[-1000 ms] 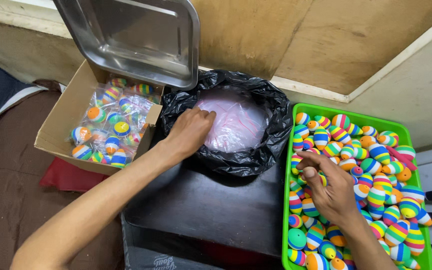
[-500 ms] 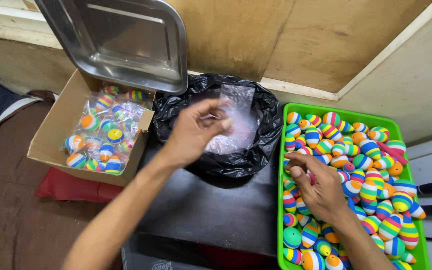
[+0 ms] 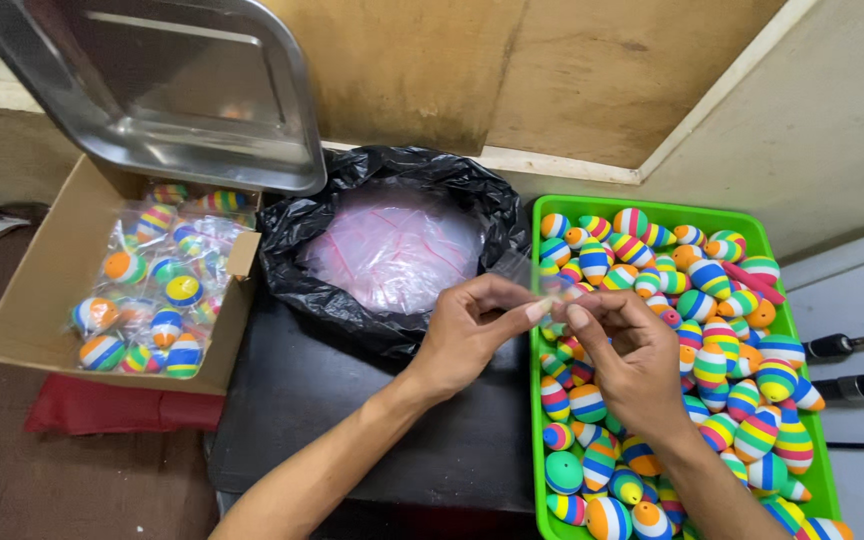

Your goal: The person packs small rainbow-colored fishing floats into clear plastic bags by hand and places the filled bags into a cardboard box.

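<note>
Both hands pinching a small clear plastic bag over the tray's near-left edge.

Left hand (image 3: 467, 335) and right hand (image 3: 627, 360) meet fingertip to fingertip, each grasping the thin transparent plastic bag (image 3: 522, 275), which rises just above the thumbs. Directly under and right of the right hand: green rectangular plastic tray (image 3: 802, 320) filled with striped multicoloured foam egg-shaped floats (image 3: 712, 340). Just beyond the left hand: black plastic bin liner (image 3: 297, 250) holding a heap of clear pinkish bags (image 3: 397, 250). Well left of the left hand: open cardboard box (image 3: 42, 290) of bagged floats (image 3: 157, 295); above it, a tilted stainless steel tray (image 3: 162, 90). Black desk (image 3: 352, 410) beneath the left forearm.
</note>
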